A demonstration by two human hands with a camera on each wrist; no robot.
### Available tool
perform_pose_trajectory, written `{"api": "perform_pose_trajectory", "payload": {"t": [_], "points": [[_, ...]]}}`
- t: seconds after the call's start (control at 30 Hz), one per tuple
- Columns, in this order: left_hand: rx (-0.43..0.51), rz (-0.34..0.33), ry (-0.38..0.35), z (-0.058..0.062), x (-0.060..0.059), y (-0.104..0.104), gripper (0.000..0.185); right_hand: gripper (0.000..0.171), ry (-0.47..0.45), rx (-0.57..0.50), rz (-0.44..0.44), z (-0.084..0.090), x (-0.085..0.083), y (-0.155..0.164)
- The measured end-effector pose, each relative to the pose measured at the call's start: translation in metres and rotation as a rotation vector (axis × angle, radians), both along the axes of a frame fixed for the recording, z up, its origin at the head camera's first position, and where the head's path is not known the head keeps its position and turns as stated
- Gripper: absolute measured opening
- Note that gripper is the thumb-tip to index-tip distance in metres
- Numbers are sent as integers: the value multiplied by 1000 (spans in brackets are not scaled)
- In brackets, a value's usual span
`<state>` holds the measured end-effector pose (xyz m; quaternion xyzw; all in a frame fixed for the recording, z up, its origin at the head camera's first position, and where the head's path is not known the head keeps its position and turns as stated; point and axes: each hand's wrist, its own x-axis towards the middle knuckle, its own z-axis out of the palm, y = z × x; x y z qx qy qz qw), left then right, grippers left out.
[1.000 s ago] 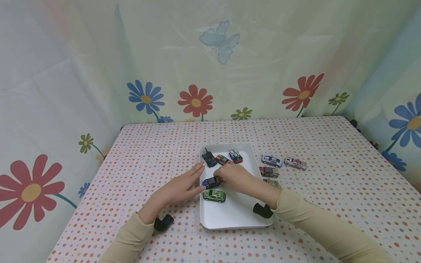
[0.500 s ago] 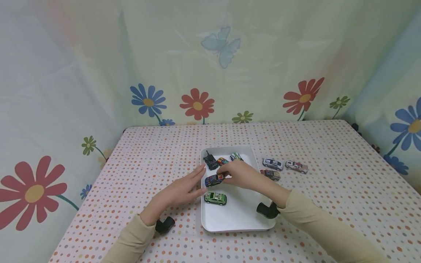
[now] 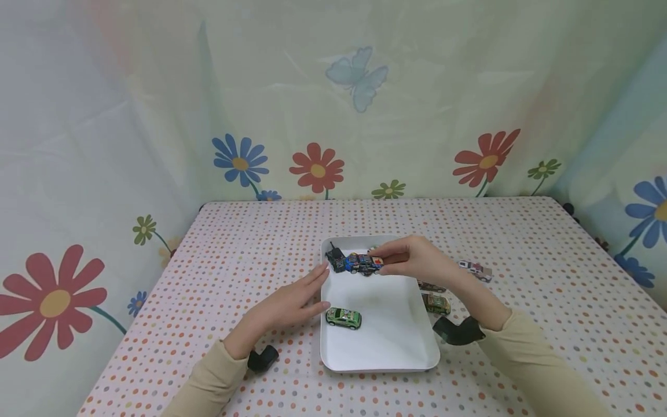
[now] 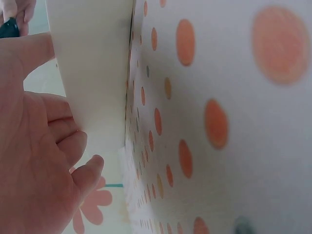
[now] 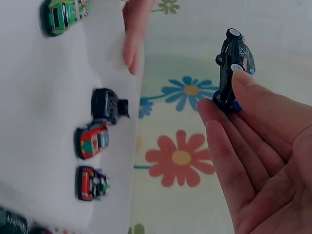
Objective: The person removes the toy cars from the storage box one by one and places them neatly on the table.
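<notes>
My right hand (image 3: pixel 419 260) pinches a dark toy car (image 3: pixel 363 264) with a blue end between thumb and fingers. It holds the car up over the far part of the white tray (image 3: pixel 383 341). In the right wrist view the car's wheels and dark side show. My left hand (image 3: pixel 283 306) rests at the tray's left edge, its fingers extended along the rim; in the left wrist view they touch the tray's outer wall (image 4: pixel 92 63). A green toy car (image 3: pixel 344 318) lies inside near that edge. Beyond it sit a black toy vehicle (image 5: pixel 105 105), a red-and-green car (image 5: pixel 92 140) and another red car (image 5: pixel 91 184).
Several toy cars lie right of the tray on the dotted tablecloth, among them a camouflage-coloured one (image 3: pixel 436 303) and a white-and-pink one (image 3: pixel 475 270). My right forearm passes over that side. A flowered curtain (image 3: pixel 417 116) stands behind the table.
My right hand has lifted the dark toy car from the tray's left middle and moved it up and toward the far side. The left hand stays at the tray's edge.
</notes>
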<state>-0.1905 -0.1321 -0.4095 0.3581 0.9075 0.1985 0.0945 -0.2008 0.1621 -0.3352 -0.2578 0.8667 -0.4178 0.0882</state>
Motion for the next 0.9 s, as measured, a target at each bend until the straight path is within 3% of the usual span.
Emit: {"api": "perform_pose_trajectory", "payload": {"t": [0.17, 0.4, 0.53, 0.63, 0.73, 0.9], "points": [[-4, 5, -5, 0, -1, 0, 72, 36, -8, 23, -87, 5, 3, 24], [2, -3, -1, 0, -1, -1, 73, 43, 68, 135, -252, -1, 16, 79], [-9, 2, 8, 0, -1, -2, 72, 44, 110, 187, -331, -24, 16, 122], [-15, 12, 11, 1, -2, -2, 72, 42, 161, 255, -393, -52, 8, 154], [-15, 12, 6, 1, -3, -1, 72, 40, 179, 304, -400, -73, 6, 176], [-2, -2, -5, 0, -2, -1, 72, 41, 144, 352, -403, -77, 18, 181]]}}
